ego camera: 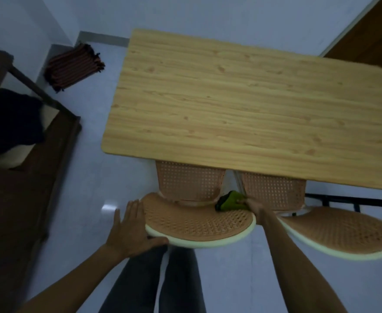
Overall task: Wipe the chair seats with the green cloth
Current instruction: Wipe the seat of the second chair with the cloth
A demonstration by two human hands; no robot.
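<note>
Two orange mesh chairs with pale rims are tucked under a wooden table [242, 102]. The left chair's backrest [196, 224] curves toward me and its seat [188, 184] reaches under the table edge. My left hand [132, 229] grips the left end of that backrest, thumb under the rim. My right hand [252, 205] holds a bunched green cloth [229, 201] in the gap between the two chairs, at the right rear corner of the left seat. The right chair's seat [273, 190] and backrest [343, 233] lie to the right.
A dark wooden bed frame [38, 141] with dark clothing on it runs along the left. A striped folded mat [72, 66] lies on the pale tiled floor at the back left. A wooden door [370, 39] is at the back right. My legs stand behind the left chair.
</note>
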